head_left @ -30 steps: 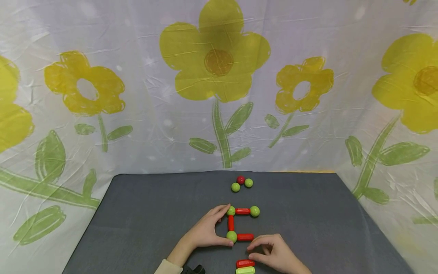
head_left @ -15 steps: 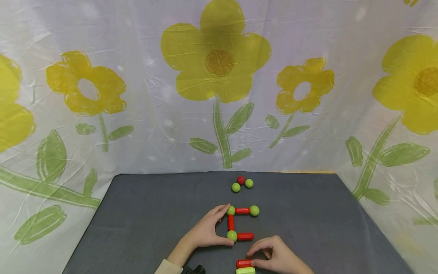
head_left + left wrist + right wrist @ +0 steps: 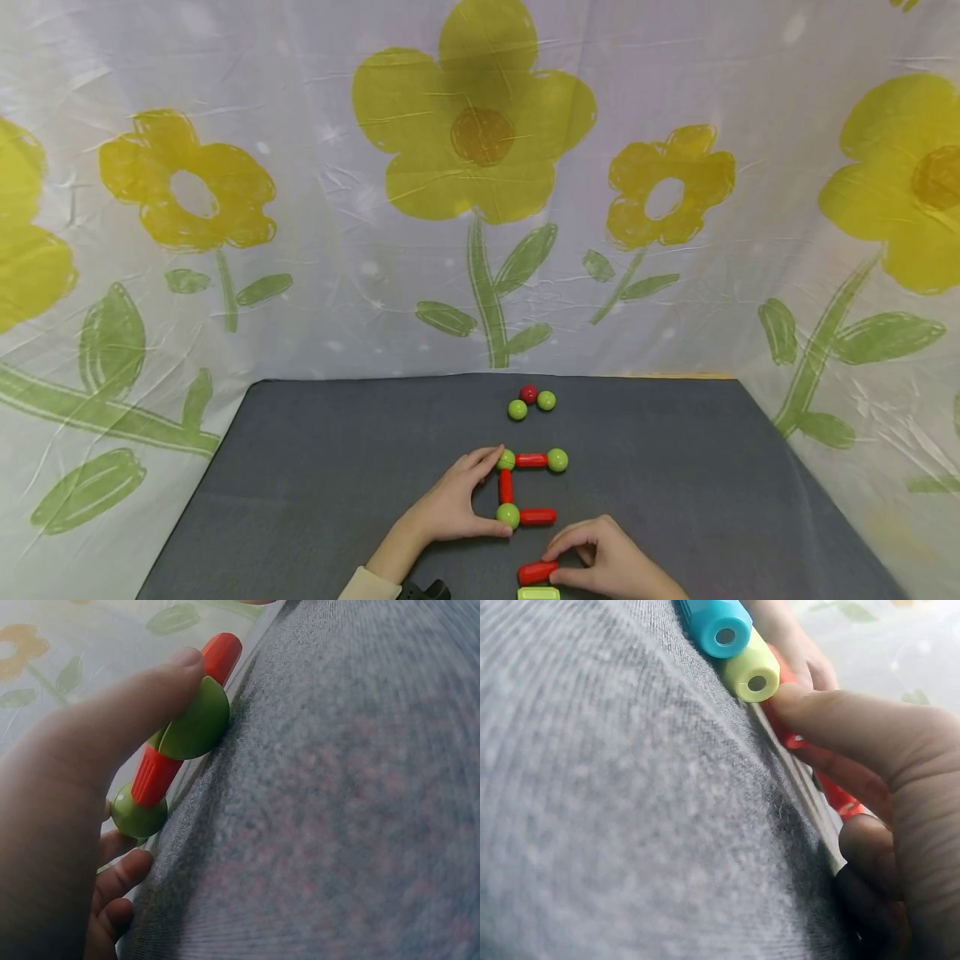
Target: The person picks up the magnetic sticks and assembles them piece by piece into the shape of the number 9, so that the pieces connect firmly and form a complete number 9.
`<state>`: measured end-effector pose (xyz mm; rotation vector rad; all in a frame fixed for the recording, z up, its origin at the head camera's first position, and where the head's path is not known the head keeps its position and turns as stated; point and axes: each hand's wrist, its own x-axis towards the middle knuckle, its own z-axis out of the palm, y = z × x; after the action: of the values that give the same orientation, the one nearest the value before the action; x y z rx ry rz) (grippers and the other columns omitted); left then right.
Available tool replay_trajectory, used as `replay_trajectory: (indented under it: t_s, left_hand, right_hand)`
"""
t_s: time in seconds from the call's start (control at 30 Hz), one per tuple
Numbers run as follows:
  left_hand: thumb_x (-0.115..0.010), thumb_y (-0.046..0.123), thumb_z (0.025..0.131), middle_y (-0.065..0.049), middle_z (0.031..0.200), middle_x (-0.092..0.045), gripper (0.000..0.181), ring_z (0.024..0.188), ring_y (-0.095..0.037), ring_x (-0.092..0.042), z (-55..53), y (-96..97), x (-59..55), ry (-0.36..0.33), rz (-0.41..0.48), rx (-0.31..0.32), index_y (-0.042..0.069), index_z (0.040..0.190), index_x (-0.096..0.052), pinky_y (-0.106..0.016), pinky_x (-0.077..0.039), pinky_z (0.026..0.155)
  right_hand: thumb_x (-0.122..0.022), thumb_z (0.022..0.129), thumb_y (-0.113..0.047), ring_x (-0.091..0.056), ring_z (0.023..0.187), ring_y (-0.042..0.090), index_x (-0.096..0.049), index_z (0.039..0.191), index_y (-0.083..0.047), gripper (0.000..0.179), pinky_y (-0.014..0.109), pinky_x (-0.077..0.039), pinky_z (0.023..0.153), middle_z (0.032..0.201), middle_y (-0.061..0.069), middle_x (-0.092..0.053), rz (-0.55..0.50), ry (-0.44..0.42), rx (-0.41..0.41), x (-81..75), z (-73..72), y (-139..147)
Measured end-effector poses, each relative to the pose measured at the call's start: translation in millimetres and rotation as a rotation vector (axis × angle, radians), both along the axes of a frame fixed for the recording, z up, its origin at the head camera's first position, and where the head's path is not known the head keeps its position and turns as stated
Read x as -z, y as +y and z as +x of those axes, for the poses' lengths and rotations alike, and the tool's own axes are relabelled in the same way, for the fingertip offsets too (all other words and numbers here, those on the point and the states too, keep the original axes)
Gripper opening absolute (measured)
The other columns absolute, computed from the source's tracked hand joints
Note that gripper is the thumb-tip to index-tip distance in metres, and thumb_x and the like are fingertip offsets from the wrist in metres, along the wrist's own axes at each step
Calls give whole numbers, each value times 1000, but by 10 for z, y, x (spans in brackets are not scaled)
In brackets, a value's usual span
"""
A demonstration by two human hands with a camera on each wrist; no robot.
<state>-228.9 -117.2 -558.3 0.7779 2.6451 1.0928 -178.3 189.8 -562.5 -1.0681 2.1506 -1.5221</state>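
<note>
A C-shaped frame of red magnetic rods (image 3: 506, 487) and green balls (image 3: 557, 460) lies on the dark cloth in the head view. My left hand (image 3: 450, 504) holds its left side, thumb against the lower green ball (image 3: 507, 517) and fingertips at the upper one (image 3: 506, 460). Closer to me, my right hand (image 3: 611, 562) pinches the right end of a loose red rod (image 3: 534, 573) between thumb and index finger; the rod is slightly tilted. In the right wrist view this red rod (image 3: 786, 727) is partly behind the thumb.
Just nearer than the pinched rod lies a yellow-green rod (image 3: 538, 593), beside a blue rod (image 3: 720, 628) seen in the right wrist view. Farther back sit a red ball (image 3: 528, 394) and two green balls (image 3: 517, 409). A flowered sheet (image 3: 322, 275) hangs behind the table.
My right hand has come down onto the loose red rod and grips its end; the rod has tilted and shifted slightly away from the yellow-green one. The left hand keeps its place.
</note>
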Motion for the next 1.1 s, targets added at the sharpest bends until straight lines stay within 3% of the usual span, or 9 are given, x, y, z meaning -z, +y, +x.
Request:
replay_trajectory:
  t_s: [0.17,0.37,0.5,0.63,0.73,0.83,0.97,1.1]
  left_hand:
    - [-82,72,80,0,169,-37,115,153,-30,-37,-11,-11,-6,2,-20,-13,23,170,-30,-65,-37,117]
    - [-81,73,80,-1,169,-36,114,153,-31,-37,-22,-20,-20,-4,-14,-18,23,170,-31,-65,-37,117]
    - [-82,72,80,-1,169,-36,115,153,-31,-37,-32,-25,-28,-4,-12,-14,23,170,-30,-65,-37,117]
    - [-83,70,80,-1,169,-36,115,153,-31,-37,-37,-32,-31,-2,-10,-5,22,170,-30,-65,-36,117]
    - [-83,70,80,-1,169,-36,115,153,-31,-38,-41,-27,-32,1,-9,-4,21,170,-31,-65,-36,117]
    - [-83,71,80,0,169,-36,115,153,-30,-38,-42,-12,-17,6,-11,-2,22,170,-30,-64,-37,117]
    - [-82,71,80,0,169,-36,114,153,-30,-38,-28,-5,7,3,-8,-2,23,170,-30,-64,-37,117]
    - [-82,71,80,0,169,-36,114,154,-31,-37,-14,-9,15,-3,-4,-9,23,170,-30,-65,-37,117]
  right_hand:
    - [-82,95,-22,-35,50,-6,-83,112,-13,20,18,-33,44,107,-1,-80,3,-56,131,-21,-12,-17]
    - [-88,89,-27,-35,50,-1,-84,106,-19,20,18,-33,47,94,-3,-77,23,-30,417,-115,-50,-24]
    - [-90,86,-26,-30,45,-3,-84,102,-22,18,17,-28,45,62,-7,-57,50,0,577,-219,-100,-17]
    - [-92,84,-22,-25,41,-6,-84,98,-24,16,17,-23,43,49,-10,-39,60,45,693,-297,-187,-5]
    - [-92,84,-23,-24,41,-6,-85,98,-23,16,18,-23,42,49,-9,-40,52,69,771,-307,-253,0]
    - [-92,84,-23,-25,40,-2,-85,99,-20,17,20,-24,41,56,-8,-54,20,39,834,-268,-276,8]
    - [-92,84,-22,-26,40,0,-85,99,-18,18,20,-25,41,63,-6,-61,13,-10,880,-164,-262,29]
    - [-93,83,-22,-26,40,0,-85,99,-18,18,19,-25,42,60,-4,-57,47,-8,918,-89,-257,29]
